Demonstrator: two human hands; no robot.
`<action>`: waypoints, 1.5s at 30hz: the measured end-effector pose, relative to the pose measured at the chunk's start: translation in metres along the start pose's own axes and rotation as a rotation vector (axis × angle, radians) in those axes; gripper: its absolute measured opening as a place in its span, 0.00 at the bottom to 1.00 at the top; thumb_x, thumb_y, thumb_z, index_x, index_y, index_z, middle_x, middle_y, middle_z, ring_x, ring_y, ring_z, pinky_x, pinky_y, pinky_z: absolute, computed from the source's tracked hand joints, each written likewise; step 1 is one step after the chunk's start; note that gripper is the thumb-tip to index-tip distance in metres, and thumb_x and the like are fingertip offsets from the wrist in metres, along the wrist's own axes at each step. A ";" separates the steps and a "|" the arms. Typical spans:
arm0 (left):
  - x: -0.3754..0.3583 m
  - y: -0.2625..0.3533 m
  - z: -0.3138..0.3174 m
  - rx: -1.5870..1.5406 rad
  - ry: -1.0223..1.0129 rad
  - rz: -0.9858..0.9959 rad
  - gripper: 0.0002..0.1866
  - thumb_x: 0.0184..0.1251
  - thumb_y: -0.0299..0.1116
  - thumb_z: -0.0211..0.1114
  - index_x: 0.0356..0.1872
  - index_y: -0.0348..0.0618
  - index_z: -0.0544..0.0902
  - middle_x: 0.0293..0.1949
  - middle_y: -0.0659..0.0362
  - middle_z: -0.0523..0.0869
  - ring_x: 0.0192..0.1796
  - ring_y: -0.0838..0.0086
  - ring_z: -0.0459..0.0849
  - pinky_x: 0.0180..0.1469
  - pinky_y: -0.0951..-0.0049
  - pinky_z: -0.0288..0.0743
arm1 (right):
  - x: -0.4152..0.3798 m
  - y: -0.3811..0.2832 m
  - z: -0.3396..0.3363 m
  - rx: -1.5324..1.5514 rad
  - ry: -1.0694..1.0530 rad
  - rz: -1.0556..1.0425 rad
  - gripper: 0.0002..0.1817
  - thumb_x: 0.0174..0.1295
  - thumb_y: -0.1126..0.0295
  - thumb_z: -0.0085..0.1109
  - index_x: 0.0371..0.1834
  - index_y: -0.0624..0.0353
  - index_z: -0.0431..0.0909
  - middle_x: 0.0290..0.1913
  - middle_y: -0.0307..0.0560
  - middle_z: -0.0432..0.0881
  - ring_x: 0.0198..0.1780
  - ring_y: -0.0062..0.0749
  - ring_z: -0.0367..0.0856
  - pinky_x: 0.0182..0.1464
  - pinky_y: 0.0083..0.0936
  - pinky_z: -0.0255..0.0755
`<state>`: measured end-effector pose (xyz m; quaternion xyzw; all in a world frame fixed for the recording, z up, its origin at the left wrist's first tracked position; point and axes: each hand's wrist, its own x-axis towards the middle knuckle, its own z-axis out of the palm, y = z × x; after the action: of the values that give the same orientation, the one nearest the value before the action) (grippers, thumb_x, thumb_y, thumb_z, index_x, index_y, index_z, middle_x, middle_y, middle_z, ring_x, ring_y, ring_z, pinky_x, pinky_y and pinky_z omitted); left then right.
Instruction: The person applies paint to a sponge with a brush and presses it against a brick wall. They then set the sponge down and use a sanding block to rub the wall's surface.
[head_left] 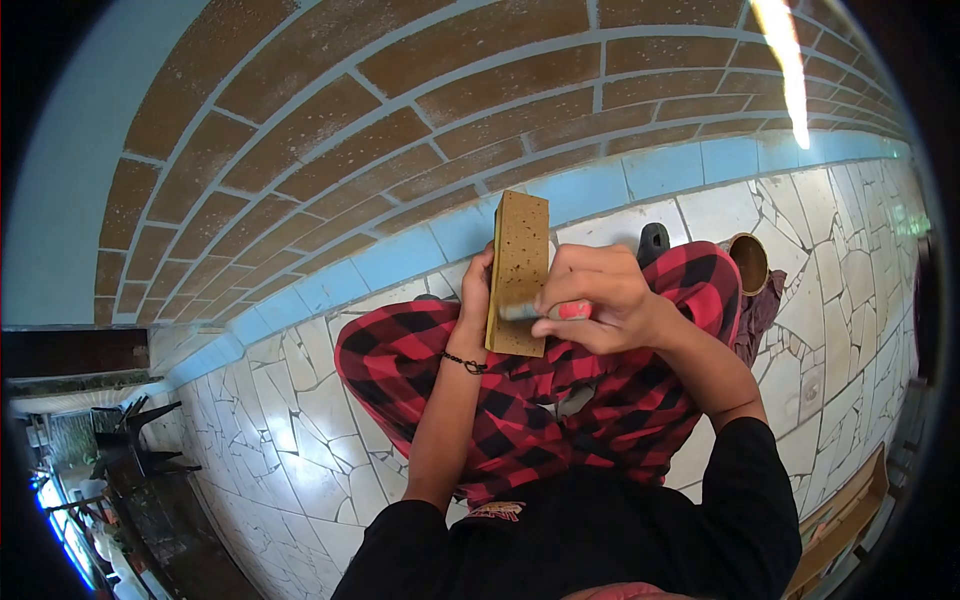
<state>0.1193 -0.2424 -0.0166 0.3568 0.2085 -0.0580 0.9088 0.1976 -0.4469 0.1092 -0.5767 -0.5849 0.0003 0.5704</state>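
Note:
My left hand [477, 295] is wrapped round the left edge of a long brown rectangular block [522, 240], with dark speckles on its face and a yellowish side. The block is held up over my lap. In my right hand [605, 298] is a brush [572, 310] with a red handle end. Its greyish tip lies over the lower part of the block's face; whether it touches is hard to tell. My right fingers are pinched round the brush, hiding part of it.
I sit cross-legged on a cracked-pattern tile floor [290, 430], facing a brick-patterned wall [500, 110] with a blue tile base [390, 258]. A brown round container [748, 262] and a dark reddish cloth [762, 315] are by my right knee. A dark chair [140, 440] stands far left.

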 end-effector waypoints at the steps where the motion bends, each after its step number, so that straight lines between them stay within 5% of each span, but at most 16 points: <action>1: 0.000 0.000 -0.001 0.011 -0.001 0.010 0.26 0.82 0.44 0.42 0.72 0.44 0.74 0.62 0.50 0.85 0.63 0.60 0.87 0.67 0.55 0.82 | 0.000 0.000 0.001 0.073 0.036 0.007 0.12 0.60 0.73 0.79 0.41 0.61 0.84 0.34 0.47 0.87 0.31 0.33 0.86 0.33 0.28 0.77; 9: 0.011 -0.010 0.002 0.036 -0.075 0.051 0.27 0.83 0.44 0.43 0.74 0.43 0.73 0.64 0.52 0.84 0.65 0.62 0.84 0.68 0.58 0.79 | -0.010 0.007 0.000 0.506 0.246 0.409 0.13 0.63 0.73 0.76 0.45 0.62 0.81 0.39 0.43 0.85 0.38 0.22 0.80 0.42 0.25 0.73; 14: 0.013 -0.013 -0.002 0.000 -0.046 0.018 0.27 0.83 0.45 0.44 0.74 0.44 0.73 0.64 0.52 0.84 0.64 0.62 0.85 0.67 0.58 0.80 | -0.009 0.018 -0.005 0.309 0.181 0.513 0.14 0.65 0.73 0.75 0.47 0.64 0.80 0.42 0.42 0.83 0.44 0.23 0.83 0.48 0.22 0.77; 18: 0.006 -0.007 0.005 0.062 -0.055 -0.013 0.27 0.83 0.46 0.45 0.74 0.44 0.73 0.63 0.52 0.85 0.60 0.62 0.87 0.62 0.58 0.84 | -0.008 0.039 -0.017 -0.038 0.517 0.238 0.11 0.66 0.75 0.75 0.44 0.65 0.82 0.37 0.43 0.87 0.37 0.22 0.84 0.41 0.22 0.78; 22: 0.003 -0.006 0.007 0.076 -0.121 0.022 0.27 0.82 0.45 0.45 0.74 0.45 0.72 0.61 0.53 0.85 0.59 0.63 0.88 0.60 0.58 0.85 | -0.008 0.046 -0.027 -0.257 0.567 0.032 0.12 0.60 0.77 0.79 0.42 0.63 0.84 0.36 0.47 0.86 0.33 0.32 0.84 0.36 0.26 0.76; 25: 0.005 -0.007 0.001 0.038 -0.108 0.029 0.27 0.83 0.43 0.43 0.75 0.45 0.72 0.64 0.52 0.85 0.61 0.62 0.87 0.64 0.58 0.83 | -0.005 0.032 -0.017 -0.229 0.341 -0.096 0.13 0.56 0.76 0.81 0.40 0.61 0.85 0.34 0.47 0.85 0.31 0.34 0.83 0.33 0.27 0.75; 29: 0.016 -0.012 -0.020 0.018 -0.044 0.077 0.28 0.83 0.42 0.42 0.77 0.45 0.71 0.67 0.51 0.83 0.64 0.60 0.86 0.69 0.56 0.80 | -0.006 0.011 0.002 0.086 0.173 -0.041 0.14 0.58 0.77 0.78 0.44 0.62 0.82 0.33 0.49 0.85 0.34 0.32 0.86 0.37 0.27 0.79; 35: 0.004 -0.007 0.005 0.044 -0.086 0.027 0.27 0.83 0.42 0.43 0.77 0.43 0.70 0.68 0.52 0.82 0.67 0.62 0.83 0.69 0.59 0.78 | -0.014 0.023 -0.008 0.261 0.309 0.439 0.15 0.63 0.70 0.78 0.45 0.63 0.81 0.36 0.42 0.85 0.39 0.23 0.85 0.43 0.22 0.78; 41: 0.000 -0.007 0.015 0.179 -0.146 -0.006 0.30 0.83 0.41 0.43 0.81 0.42 0.66 0.70 0.53 0.80 0.68 0.67 0.82 0.69 0.64 0.77 | -0.010 0.051 -0.044 -0.169 0.723 0.236 0.09 0.68 0.77 0.72 0.47 0.63 0.81 0.39 0.43 0.85 0.41 0.23 0.84 0.44 0.23 0.78; 45: -0.005 -0.005 0.014 0.146 -0.150 -0.003 0.29 0.83 0.42 0.43 0.79 0.42 0.68 0.68 0.53 0.81 0.67 0.66 0.83 0.68 0.64 0.79 | -0.012 0.060 -0.047 -0.328 0.622 0.029 0.11 0.65 0.79 0.73 0.47 0.61 0.82 0.37 0.45 0.86 0.38 0.30 0.85 0.43 0.25 0.78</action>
<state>0.1180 -0.2552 -0.0082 0.4164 0.1357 -0.1008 0.8933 0.2650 -0.4656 0.0783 -0.6415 -0.3671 -0.2611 0.6209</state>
